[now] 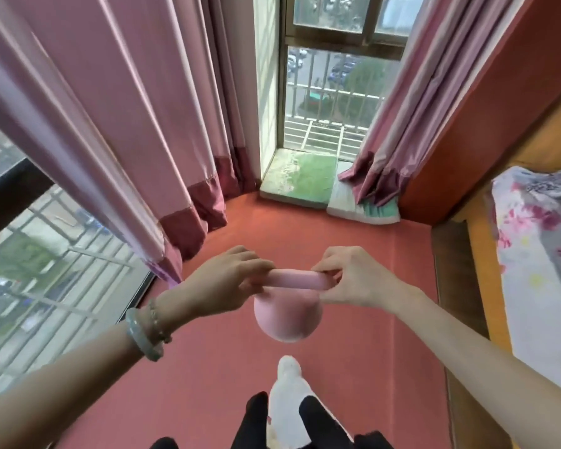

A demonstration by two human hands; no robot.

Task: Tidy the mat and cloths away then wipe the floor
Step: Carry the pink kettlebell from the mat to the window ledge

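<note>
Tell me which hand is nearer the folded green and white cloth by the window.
Right. The right hand hangs on the near side of the folded cloth, slightly left; the left hand is farther left.

My left hand [228, 280] and right hand [353, 280] pinch the rolled top edge of a pink cloth [289, 317], which hangs above the red mat [353, 367].

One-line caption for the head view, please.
Left hand and right hand hold a pink cloth above the red floor beside pink curtains.
</note>
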